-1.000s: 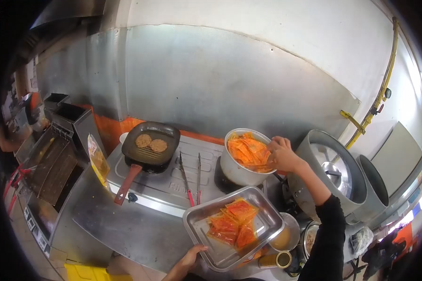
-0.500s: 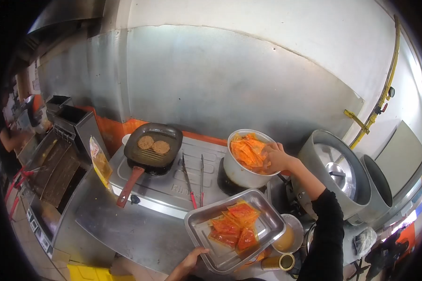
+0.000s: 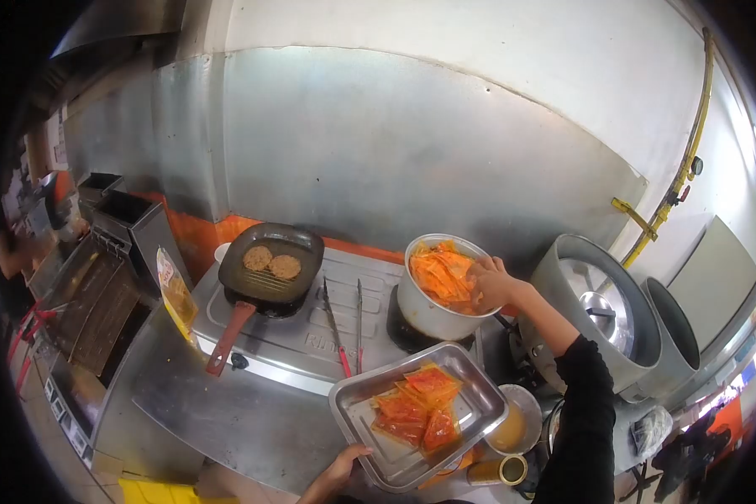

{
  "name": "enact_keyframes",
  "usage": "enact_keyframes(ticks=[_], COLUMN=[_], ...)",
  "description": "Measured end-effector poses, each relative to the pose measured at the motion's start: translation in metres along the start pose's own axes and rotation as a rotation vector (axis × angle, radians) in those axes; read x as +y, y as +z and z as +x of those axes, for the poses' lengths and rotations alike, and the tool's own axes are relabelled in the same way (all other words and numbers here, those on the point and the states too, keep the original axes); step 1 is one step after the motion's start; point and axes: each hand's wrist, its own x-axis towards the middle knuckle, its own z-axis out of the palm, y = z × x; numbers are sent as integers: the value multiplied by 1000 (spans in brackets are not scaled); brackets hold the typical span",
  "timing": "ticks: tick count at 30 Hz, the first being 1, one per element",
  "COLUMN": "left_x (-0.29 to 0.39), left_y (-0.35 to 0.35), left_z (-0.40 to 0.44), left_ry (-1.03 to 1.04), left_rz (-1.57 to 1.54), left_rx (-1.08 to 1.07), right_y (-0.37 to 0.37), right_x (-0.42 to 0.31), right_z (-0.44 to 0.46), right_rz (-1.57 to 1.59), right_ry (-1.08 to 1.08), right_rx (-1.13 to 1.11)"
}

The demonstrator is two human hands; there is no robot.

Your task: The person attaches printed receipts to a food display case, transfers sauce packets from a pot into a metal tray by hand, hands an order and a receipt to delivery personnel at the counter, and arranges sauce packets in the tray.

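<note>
My left hand (image 3: 341, 472) grips the lower left rim of a steel tray (image 3: 363, 393), thumb over the edge. Several flat orange-red plastic packets (image 3: 428, 406) lie in the tray. Above and to the right, my right hand (image 3: 497, 286) reaches over the rim of a light grey pot (image 3: 434, 312). Its bent fingers are among the orange packets (image 3: 442, 271) heaped inside, at the right side. Its fingertips are partly hidden, and I cannot make out what is between them. The pot stands on the stove (image 3: 308, 332).
A square grill pan (image 3: 260, 244) with two browned patties (image 3: 271, 264) sits on the left of the stove, its red-brown handle forward. Red-handled tongs (image 3: 336, 328) lie between pan and pot. Right are a large pot (image 3: 647, 336), a bowl of tan liquid (image 3: 521, 420) and an open can (image 3: 497, 470).
My right hand has stayed at the right side of the pot, with its fingers shifted slightly among the packets. The tray and left hand look nearly unmoved; the whole view has shifted a little.
</note>
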Motion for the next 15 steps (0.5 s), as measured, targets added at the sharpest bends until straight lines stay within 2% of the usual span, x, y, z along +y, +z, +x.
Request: enact_keyframes(ticks=[7,9,10,12,13,15], left_x=[2,1,1,6,2,-3], left_y=[-3,-4,-3,4,0,-8], left_z=[2,4,3,-3,1,8], left_ry=[-34,22,22,18,16,24], left_rz=[38,35,36,27,27,30], left_rx=[-6,-35,-35,35,34,-32], right_y=[5,9,9,-2,-8,-19], right_x=[5,9,12,11,12,15], right_z=[3,2,0,-8,-11,-20], right_rz=[28,65,66,89,89,179], right_ry=[-3,-36,-35,-3,-2,77], right_rx=[23,177,176,324,322,501])
